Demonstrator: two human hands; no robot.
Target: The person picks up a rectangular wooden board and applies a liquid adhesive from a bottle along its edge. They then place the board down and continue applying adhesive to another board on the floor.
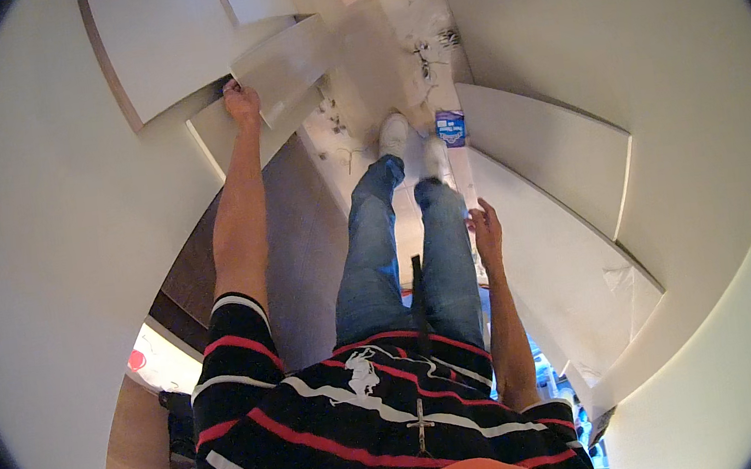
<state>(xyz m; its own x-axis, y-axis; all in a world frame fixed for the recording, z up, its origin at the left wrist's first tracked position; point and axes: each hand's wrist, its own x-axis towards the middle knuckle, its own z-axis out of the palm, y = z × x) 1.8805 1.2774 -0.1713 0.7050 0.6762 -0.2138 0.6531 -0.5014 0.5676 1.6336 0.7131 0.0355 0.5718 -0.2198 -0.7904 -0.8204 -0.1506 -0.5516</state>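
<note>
My left hand (242,104) is raised at the upper left, its curled fingers at the edge of a pale drawer or door panel (280,65), which is slightly blurred. Whether the fingers close round the panel or only touch it does not show clearly. My right hand (485,225) hangs beside my right thigh, fingers partly bent and apart, with nothing seen in it. Between my legs and the right-hand boards, a blue and purple package (451,129) with writing lies near my right shoe.
Pale cabinet panels (166,43) stand on the left. Large boards (546,145) lean along the right wall. A patterned runner or sheet with dark markings (424,55) lies on the floor ahead. Behind me on the left is a bright patterned surface (164,359).
</note>
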